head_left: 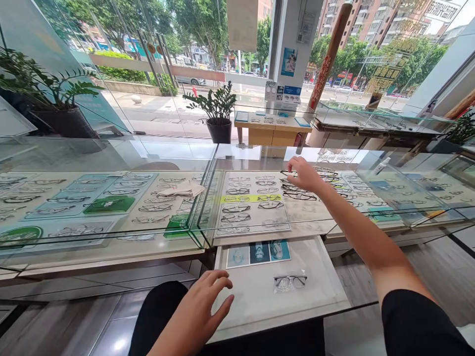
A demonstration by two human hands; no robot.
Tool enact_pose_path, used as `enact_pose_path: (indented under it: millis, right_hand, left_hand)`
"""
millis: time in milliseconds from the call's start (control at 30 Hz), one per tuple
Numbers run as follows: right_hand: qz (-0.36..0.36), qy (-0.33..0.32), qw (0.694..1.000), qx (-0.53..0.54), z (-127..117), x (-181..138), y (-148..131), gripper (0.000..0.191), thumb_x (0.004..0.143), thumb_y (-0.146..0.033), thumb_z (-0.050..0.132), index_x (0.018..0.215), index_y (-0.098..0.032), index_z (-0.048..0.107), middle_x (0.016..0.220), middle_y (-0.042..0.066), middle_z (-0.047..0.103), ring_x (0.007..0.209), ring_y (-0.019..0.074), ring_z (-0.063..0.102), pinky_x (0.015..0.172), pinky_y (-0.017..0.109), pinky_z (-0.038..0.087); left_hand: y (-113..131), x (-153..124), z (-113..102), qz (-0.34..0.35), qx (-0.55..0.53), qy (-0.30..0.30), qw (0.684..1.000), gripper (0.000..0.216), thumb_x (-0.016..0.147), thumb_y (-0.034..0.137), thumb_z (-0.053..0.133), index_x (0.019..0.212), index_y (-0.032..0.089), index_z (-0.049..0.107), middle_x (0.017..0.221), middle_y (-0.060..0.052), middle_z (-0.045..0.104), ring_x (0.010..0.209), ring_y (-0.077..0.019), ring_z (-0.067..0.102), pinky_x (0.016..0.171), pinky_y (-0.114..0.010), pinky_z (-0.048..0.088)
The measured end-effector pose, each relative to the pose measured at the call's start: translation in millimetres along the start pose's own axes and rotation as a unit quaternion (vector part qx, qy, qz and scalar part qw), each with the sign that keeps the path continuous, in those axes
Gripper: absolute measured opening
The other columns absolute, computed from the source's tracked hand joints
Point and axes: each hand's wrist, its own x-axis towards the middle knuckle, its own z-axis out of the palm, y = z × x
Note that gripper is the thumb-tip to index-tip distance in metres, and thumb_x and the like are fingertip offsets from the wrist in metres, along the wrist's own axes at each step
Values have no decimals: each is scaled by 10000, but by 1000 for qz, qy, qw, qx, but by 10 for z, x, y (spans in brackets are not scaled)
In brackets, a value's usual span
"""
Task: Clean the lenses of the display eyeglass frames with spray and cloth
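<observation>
My right hand [305, 174] reaches far into the glass display case [208, 217] and pinches a dark pair of glasses [288, 173] at the back of a row of frames [297, 193]. My left hand [202, 309] hovers open, fingers spread, over the near left corner of a pulled-out white tray [322, 296]. On that tray lies one dark-rimmed pair of glasses [290, 282] in a clear wrapper, with a strip of small blue pictures [259, 252] behind it.
Several rows of glasses fill the case on both sides, with green signs [109, 204] and a folded cloth [181, 190] at left. Potted plants [218, 111] and a wooden counter [272, 129] stand beyond, before large windows.
</observation>
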Motion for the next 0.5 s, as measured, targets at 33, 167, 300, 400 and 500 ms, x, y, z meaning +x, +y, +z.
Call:
enact_pose_path:
  millis: [33,167,300,400,500]
  right_hand:
    - [-49,0,997,53,-41,-161,-220,139,982,-243,558,1100,-196,614,1181,133,703,1093,279,604,952,382,474]
    - [-268,-231,923,148,222,-958,-1035,95,982,-347,622,1000,-263,662,1022,67,746,905,241,635,743,359,435]
    - [-351,-335,871,78,973,-1404,-1183,131,970,-308,635,1003,-213,719,1021,87,769,935,251,664,669,355,420]
    - [-248,-288,924,30,1403,-1255,-823,136,990,-288,669,1064,-199,740,1127,80,785,1046,231,688,848,340,518]
    - [-149,-242,959,-17,1558,-880,-352,216,1069,-225,579,1132,-97,741,1235,196,754,1166,288,696,1004,430,557]
  left_hand:
    - [-41,-8,32,10,25,46,999,289,1040,467,607,1173,280,782,1439,-114,719,1341,-354,683,1110,-521,598]
    - [-172,-48,145,27,109,162,980,514,1010,433,649,1509,308,642,1760,-123,438,1620,-404,426,1261,-614,473]
    - [-191,-72,188,4,166,160,973,847,1035,439,603,1784,345,219,1876,-147,167,1721,-433,213,1240,-616,465]
    - [-184,-69,201,-16,193,157,968,946,1052,471,550,1810,298,12,1882,-186,113,1734,-460,132,1210,-614,471]
    - [-183,-63,215,-16,210,167,963,998,1040,523,538,1808,234,-30,1873,-219,123,1729,-482,128,1208,-636,447]
